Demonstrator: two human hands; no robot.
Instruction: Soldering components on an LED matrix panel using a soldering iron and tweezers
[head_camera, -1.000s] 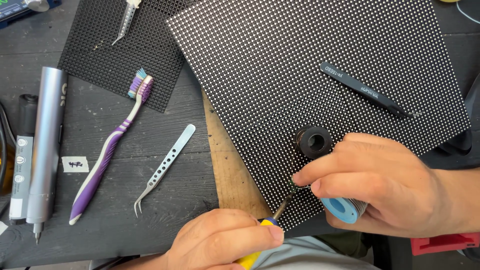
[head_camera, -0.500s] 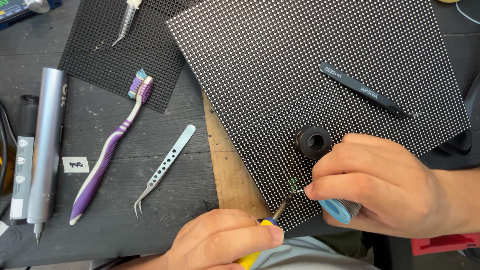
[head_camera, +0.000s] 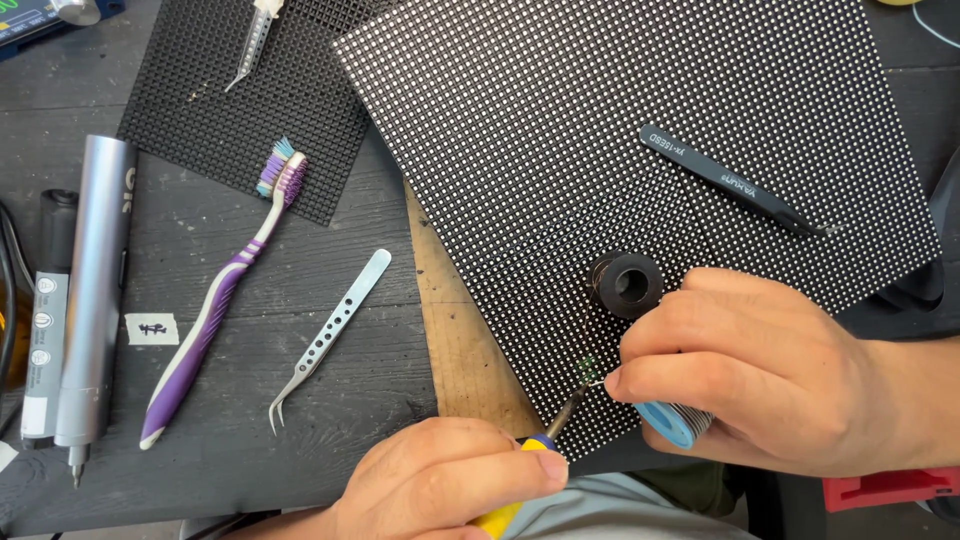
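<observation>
Our left hand (head_camera: 440, 485) grips a yellow-handled soldering iron (head_camera: 545, 437), its long axis running from seven toward one o'clock, tip at the dotted panel's (head_camera: 600, 130) lower edge. Our right hand (head_camera: 760, 375), closed, pinches solder wire from a blue spool (head_camera: 670, 422).

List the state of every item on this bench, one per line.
left hand: gripping yellow-handled iron, tip on panel
right hand: pinching solder wire, holding blue spool
large dotted panel: flat, tilted
black ring: resting on panel
black tweezers: lying on panel
silver tweezers: lying unused
toothbrush: lying unused
</observation>
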